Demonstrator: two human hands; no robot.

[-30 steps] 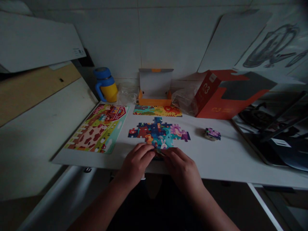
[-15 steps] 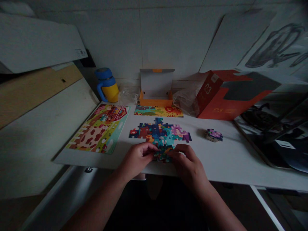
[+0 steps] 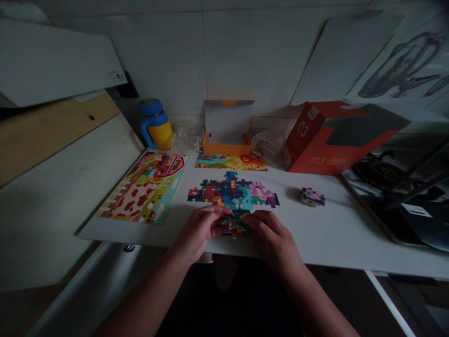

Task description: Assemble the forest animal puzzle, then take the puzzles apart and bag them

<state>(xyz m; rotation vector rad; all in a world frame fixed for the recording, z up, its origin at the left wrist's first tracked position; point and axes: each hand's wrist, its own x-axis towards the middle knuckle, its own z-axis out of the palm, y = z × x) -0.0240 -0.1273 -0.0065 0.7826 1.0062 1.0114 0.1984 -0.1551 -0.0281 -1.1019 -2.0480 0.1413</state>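
Pieces (image 3: pixel 238 221) with dark, leafy printing are held between both hands, close to the front edge of the worktop (image 3: pixel 351 229), covering the near side of a partly joined puzzle (image 3: pixel 229 191). The left hand (image 3: pixel 199 230) is nearly closed, pinching them at their left edge. The right hand (image 3: pixel 275 238) has its fingers bent in and grips the right edge; its thumb is hidden. To the right of the puzzle, well apart, is a small stack (image 3: pixel 311 196) with a purple piece on top. A farm board (image 3: pixel 143 187) lies to the left, a strip (image 3: pixel 231 162) behind. Farther back are an open orange box (image 3: pixel 227 148), a red box (image 3: pixel 315 154) and a jug (image 3: pixel 156 125).
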